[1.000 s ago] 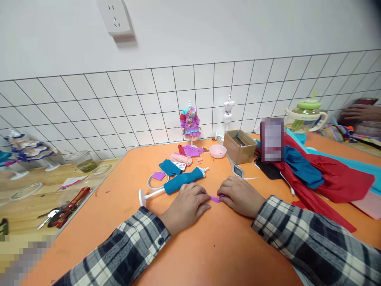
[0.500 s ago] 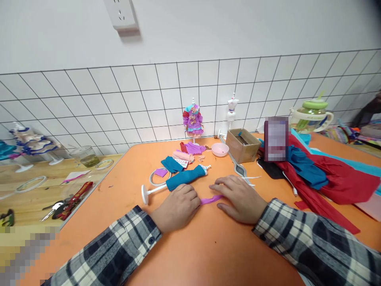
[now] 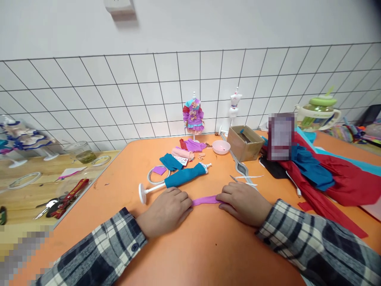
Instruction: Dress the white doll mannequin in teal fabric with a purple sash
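The purple strip [image 3: 205, 200] spans the tabletop [image 3: 190, 254], one end clamped under the curled left hand [image 3: 169, 209], the other pinched by the right hand [image 3: 242, 201]; uneven pulling could twist it, or a slack pinch let it slip

The fabric strip [image 3: 204, 200] is pinkish purple, and the counter [image 3: 184, 250] is super bright orange. Plaid sleeves [image 3: 98, 242] in navy-black and off-white, wall tiles [image 3: 143, 99] white with thin dark lines. Bowl's [image 3: 221, 152] pale pink, jug lid's [image 3: 323, 101] lime green, big cloth's [image 3: 351, 178] red.
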{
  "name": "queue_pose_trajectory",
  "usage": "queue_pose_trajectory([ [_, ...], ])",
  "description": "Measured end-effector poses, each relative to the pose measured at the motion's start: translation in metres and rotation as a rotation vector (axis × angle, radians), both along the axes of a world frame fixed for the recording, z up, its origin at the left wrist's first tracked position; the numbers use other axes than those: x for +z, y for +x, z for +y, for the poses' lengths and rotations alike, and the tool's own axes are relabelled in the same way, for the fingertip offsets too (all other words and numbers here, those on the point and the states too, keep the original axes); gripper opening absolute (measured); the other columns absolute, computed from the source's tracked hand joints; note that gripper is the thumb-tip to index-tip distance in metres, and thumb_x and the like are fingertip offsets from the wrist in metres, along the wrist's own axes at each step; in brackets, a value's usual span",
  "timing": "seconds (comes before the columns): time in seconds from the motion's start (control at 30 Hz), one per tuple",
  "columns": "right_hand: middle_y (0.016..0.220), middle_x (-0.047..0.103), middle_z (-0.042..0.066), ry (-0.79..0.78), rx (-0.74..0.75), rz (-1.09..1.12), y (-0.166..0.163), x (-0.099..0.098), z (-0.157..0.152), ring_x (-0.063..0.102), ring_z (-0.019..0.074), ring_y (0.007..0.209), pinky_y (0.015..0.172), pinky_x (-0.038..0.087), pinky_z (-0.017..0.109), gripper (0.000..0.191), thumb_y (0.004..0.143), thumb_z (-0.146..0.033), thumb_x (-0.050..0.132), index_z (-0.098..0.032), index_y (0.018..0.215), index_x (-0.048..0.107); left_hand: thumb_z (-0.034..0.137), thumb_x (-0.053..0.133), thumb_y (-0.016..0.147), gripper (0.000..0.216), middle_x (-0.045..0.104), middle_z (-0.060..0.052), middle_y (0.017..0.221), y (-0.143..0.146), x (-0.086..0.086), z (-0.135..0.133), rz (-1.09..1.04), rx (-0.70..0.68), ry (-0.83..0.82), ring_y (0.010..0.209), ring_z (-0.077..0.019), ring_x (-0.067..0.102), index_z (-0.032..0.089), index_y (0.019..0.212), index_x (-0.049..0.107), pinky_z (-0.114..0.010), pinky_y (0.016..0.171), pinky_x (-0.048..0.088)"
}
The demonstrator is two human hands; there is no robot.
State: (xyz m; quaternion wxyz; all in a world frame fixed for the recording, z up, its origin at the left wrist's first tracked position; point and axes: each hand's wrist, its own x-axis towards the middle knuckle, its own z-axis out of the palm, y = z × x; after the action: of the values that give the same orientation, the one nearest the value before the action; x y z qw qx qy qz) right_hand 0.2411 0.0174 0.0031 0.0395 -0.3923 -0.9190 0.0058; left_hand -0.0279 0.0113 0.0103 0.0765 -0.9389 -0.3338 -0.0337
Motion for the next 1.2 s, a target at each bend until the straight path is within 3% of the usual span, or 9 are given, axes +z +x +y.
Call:
queue_pose_trajectory([
  [0.2, 0.096, 0.069, 0.006, 0.011, 0.052, 0.020, 0.004, -0.001, -0.002, 0.060, 0.0197, 0.087, 0.072, 0.038, 0.032, 0.019, 0.095, -0.026, 0.053, -0.022, 0.101, 0.070, 0.028, 0.051, 0.093, 0.020, 0.063, -0.009, 0.086, -0.012, 0.010, 0.004, -0.045, 0.112, 0.171, 0.087, -0.0258, 0.058, 0.018, 0.083, 0.064, -0.044, 0.080, 0.046],
  [0.33, 0.083, 0.066, 0.006, 0.128, 0.067, -0.051, 0.002, -0.006, -0.006, 0.057, 0.0189, 0.074, 0.063, 0.034, 0.031, 0.017, 0.094, -0.022, 0.052, -0.021, 0.098, 0.069, 0.023, 0.048, 0.095, 0.019, 0.065, -0.008, 0.092, 0.002, 0.009, -0.008, -0.202, -0.065, 0.167, 0.090, -0.0225, 0.059, 0.019, 0.102, 0.065, -0.038, 0.079, 0.049],
  [0.43, 0.082, 0.065, 0.005, 0.152, 0.086, -0.078, 0.000, -0.008, -0.007, 0.057, 0.0193, 0.072, 0.059, 0.032, 0.031, 0.019, 0.093, -0.020, 0.052, -0.023, 0.104, 0.068, 0.032, 0.048, 0.098, 0.025, 0.068, -0.008, 0.094, 0.020, -0.001, -0.011, -0.229, -0.108, 0.100, 0.090, -0.0215, 0.060, 0.017, 0.112, 0.062, -0.035, 0.077, 0.050],
  [0.57, 0.087, 0.066, 0.005, 0.073, 0.061, -0.050, -0.001, -0.006, -0.007, 0.059, 0.0192, 0.077, 0.060, 0.033, 0.030, 0.022, 0.095, -0.022, 0.048, -0.024, 0.104, 0.068, 0.026, 0.047, 0.098, 0.022, 0.067, -0.004, 0.080, 0.029, -0.012, -0.004, -0.125, -0.085, 0.024, 0.077, -0.0196, 0.060, 0.019, 0.093, 0.067, -0.033, 0.069, 0.047],
  [0.7, 0.090, 0.067, 0.004, -0.074, -0.002, 0.037, 0.001, -0.002, -0.005, 0.062, 0.0192, 0.081, 0.061, 0.035, 0.029, 0.025, 0.096, -0.025, 0.047, -0.029, 0.108, 0.069, 0.021, 0.045, 0.098, 0.024, 0.068, -0.004, 0.080, 0.022, -0.012, 0.000, -0.110, -0.043, 0.003, 0.076, -0.0191, 0.060, 0.019, 0.094, 0.068, -0.033, 0.069, 0.044],
  [0.83, 0.094, 0.069, 0.002, -0.179, -0.065, 0.155, 0.003, 0.001, -0.004, 0.064, 0.0189, 0.085, 0.065, 0.038, 0.029, 0.027, 0.087, -0.021, 0.054, -0.026, 0.112, 0.063, 0.034, 0.050, 0.096, 0.024, 0.068, -0.005, 0.084, 0.019, -0.007, -0.001, -0.161, -0.009, -0.059, 0.082, -0.0205, 0.062, 0.019, 0.093, 0.068, -0.035, 0.073, 0.043],
  [0.97, 0.094, 0.068, 0.002, -0.191, -0.076, 0.122, 0.007, 0.002, -0.002, 0.062, 0.0197, 0.083, 0.066, 0.039, 0.029, 0.013, 0.084, -0.028, 0.060, -0.024, 0.096, 0.064, 0.035, 0.051, 0.095, 0.023, 0.070, -0.004, 0.086, 0.019, -0.007, 0.000, -0.202, 0.005, -0.116, 0.084, -0.0200, 0.062, 0.021, 0.095, 0.069, -0.036, 0.076, 0.040],
  [1.2, 0.095, 0.067, 0.001, -0.178, -0.056, 0.127, 0.013, -0.001, 0.006, 0.063, 0.0190, 0.087, 0.070, 0.041, 0.030, 0.016, 0.092, -0.027, 0.053, -0.025, 0.097, 0.067, 0.026, 0.049, 0.095, 0.020, 0.069, -0.002, 0.086, 0.016, -0.005, 0.001, -0.207, 0.055, -0.138, 0.083, -0.0184, 0.060, 0.020, 0.091, 0.067, -0.035, 0.075, 0.037],
])
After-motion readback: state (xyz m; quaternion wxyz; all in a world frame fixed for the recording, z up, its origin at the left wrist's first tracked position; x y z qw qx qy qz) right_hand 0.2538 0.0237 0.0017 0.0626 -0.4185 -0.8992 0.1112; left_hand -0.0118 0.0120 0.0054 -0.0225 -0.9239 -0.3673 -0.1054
